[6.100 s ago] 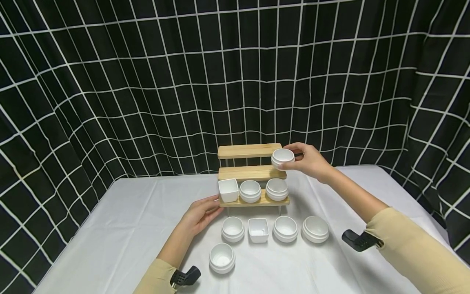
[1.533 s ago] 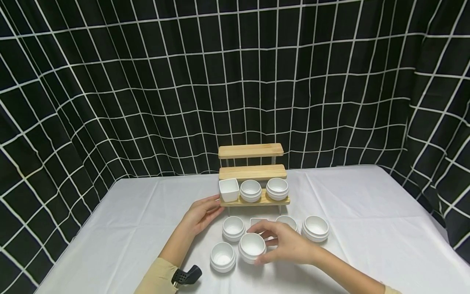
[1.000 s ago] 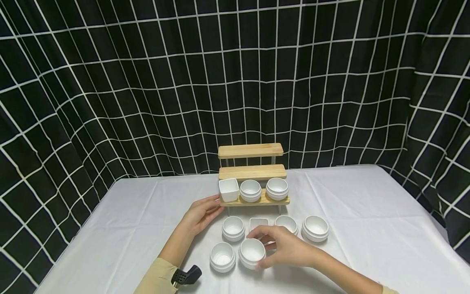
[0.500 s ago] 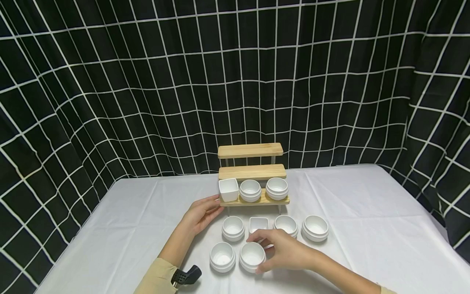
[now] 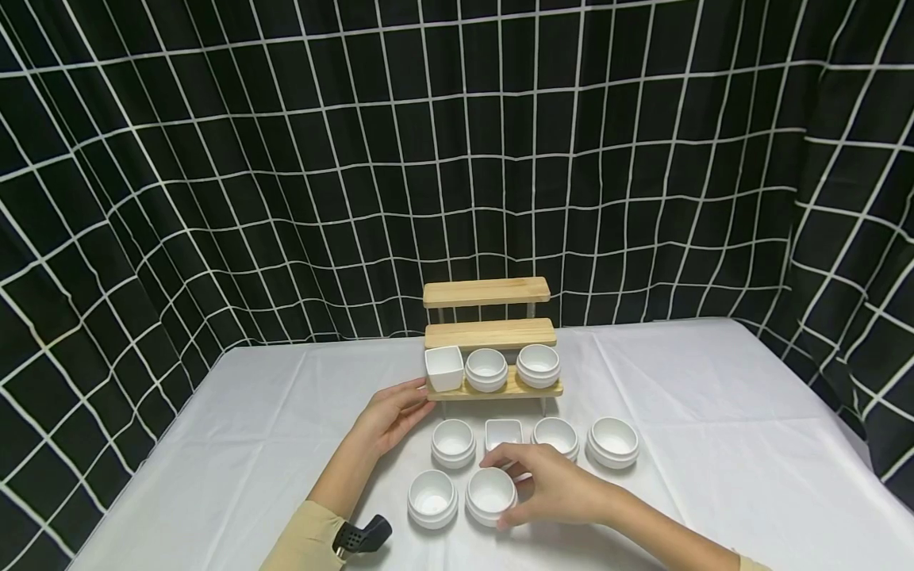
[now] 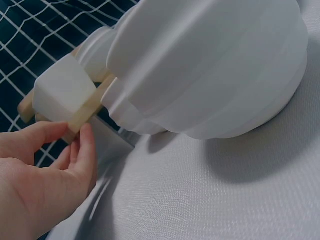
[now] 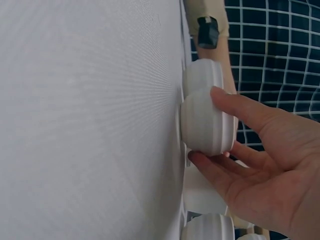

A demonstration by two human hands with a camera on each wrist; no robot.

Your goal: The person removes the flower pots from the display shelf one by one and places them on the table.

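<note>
My right hand (image 5: 553, 484) grips a white round bowl (image 5: 490, 493) between thumb and fingers, low at the white cloth. Just left of it is another round bowl (image 5: 432, 498), upright. With thumb and fingertips, my left hand (image 6: 55, 170) pinches the left end of the lowest board (image 6: 91, 107) of a three-step wooden stand (image 5: 489, 335). On that board stand a square bowl (image 5: 444, 369) and two round bowls, one in the middle (image 5: 487, 371) and one at the right end (image 5: 539, 366). The two upper boards carry nothing.
A row stands before the stand: a round bowl (image 5: 453, 444), a square bowl (image 5: 503, 434) partly behind my right hand, and two more round bowls (image 5: 555, 438) farther right. A black curtain (image 5: 321, 159) with white grid lines hangs behind the cloth-covered table (image 5: 236, 444).
The right hand has brought its round bowl from beside the stand's upper boards down to the front of the table, lowering it beside the other front bowl. The left hand has stayed at the stand.
</note>
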